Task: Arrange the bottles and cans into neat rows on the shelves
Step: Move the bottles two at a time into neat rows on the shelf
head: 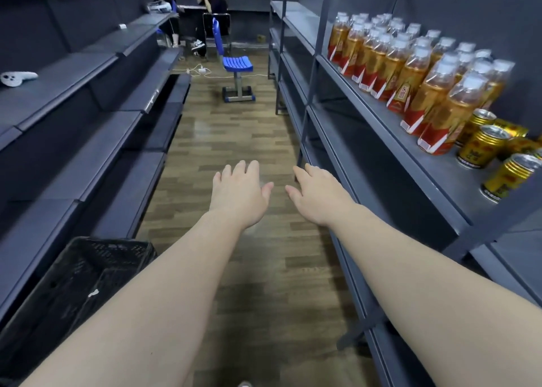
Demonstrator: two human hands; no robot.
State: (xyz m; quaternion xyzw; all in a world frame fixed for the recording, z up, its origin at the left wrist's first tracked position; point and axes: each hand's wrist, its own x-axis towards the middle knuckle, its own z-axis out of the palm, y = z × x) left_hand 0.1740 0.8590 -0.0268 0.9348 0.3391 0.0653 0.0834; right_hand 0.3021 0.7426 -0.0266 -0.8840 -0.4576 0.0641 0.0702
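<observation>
Several amber drink bottles (410, 66) with white caps and red labels stand in rows on the dark right-hand shelf (387, 128). Gold cans (484, 146) sit just beyond the bottles at the near end; some stand upright and some lie on their sides. Both my arms reach out over the aisle floor. My left hand (239, 194) and my right hand (318, 197) are held palm down with straight fingers, side by side, holding nothing. Both hands are well left of and below the bottles.
Grey shelves (88, 99) line the aisle's left side, with a white controller (17, 78) on one. A black plastic crate (73, 281) stands at lower left. A blue chair (234, 63) and a cable lie farther down the aisle, where two people sit.
</observation>
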